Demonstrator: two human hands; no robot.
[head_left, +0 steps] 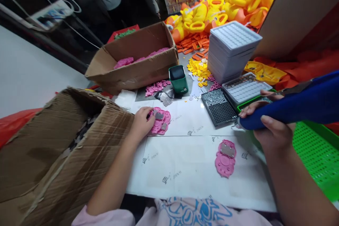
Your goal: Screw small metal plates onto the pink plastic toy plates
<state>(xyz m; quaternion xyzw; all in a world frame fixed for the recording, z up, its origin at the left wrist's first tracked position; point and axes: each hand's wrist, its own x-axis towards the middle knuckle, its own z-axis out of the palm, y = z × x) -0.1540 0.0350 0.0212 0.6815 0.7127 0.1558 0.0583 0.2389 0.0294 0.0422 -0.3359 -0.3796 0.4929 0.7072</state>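
"Carton [71, 159] at far left; next?"
"Left hand [142, 123], fingers bent on the left edge of a pink plastic casing [162, 126] on the white sheet [185, 162]; pinching or resting, I can't tell."
"Then?"
"Black perforated tray [224, 114]; nearer, a second pink casing [225, 162]."
"Right hand [277, 130]?"
"Wrapped around a blue electric screwdriver [315, 102], its tip near the tray."

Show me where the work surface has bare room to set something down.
The widest bare patch of white sheet lies between the left forearm and the nearer pink piece. A smaller one separates the farther pink piece, touched by the left hand, from the black tray. Farther back it is crowded: green container, stacked white trays, small yellow parts.
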